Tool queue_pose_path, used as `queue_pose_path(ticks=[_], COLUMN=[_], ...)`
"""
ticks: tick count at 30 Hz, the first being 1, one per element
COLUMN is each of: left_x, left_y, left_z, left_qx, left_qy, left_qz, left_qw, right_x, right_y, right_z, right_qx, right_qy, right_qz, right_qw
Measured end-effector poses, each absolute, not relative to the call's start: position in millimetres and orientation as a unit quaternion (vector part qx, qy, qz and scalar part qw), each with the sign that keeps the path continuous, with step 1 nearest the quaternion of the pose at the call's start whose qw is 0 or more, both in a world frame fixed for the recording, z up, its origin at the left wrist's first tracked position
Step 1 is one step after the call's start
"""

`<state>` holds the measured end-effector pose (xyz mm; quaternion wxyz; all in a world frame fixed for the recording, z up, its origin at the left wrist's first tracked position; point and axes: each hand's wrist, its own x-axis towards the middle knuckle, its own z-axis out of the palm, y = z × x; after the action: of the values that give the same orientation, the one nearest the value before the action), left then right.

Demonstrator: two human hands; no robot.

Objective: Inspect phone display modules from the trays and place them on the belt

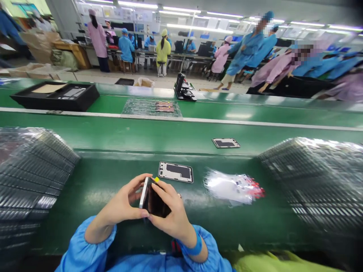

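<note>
A dark phone with a silver edge is held tilted on its side above the green bench. My left hand grips it along the silver edge, with thumb at the bottom and fingers at the top. From the other side my right hand closes round it, fingers across the dark face. A small yellow tab shows at its top edge. Just beyond my hands lies a flat phone panel, white and dark grey inside. The phone's underside is hidden.
Clear plastic pieces with red ends lie in a pile on the right. Tall stacks of clear trays flank the bench, one left and one right. Another panel and a black box rest farther back. Co-workers are beyond.
</note>
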<state>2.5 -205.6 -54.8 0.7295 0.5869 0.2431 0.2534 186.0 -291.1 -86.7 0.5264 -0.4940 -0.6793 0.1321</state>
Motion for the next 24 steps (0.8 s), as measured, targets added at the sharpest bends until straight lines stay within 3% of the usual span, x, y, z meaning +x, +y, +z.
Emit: queue_pose_path(ticks=[24], left_x=[-3.7], left_y=[-206.1], left_z=[-54.8], left_qx=[0.529], left_qy=[0.135], left_qz=[0.272], left_qw=[0.792], right_x=[194.6], right_y=[-297.9], right_z=[-92.2], right_qx=[-0.451], right_qy=[-0.694], right_qz=[0.157], right_qw=[0.539])
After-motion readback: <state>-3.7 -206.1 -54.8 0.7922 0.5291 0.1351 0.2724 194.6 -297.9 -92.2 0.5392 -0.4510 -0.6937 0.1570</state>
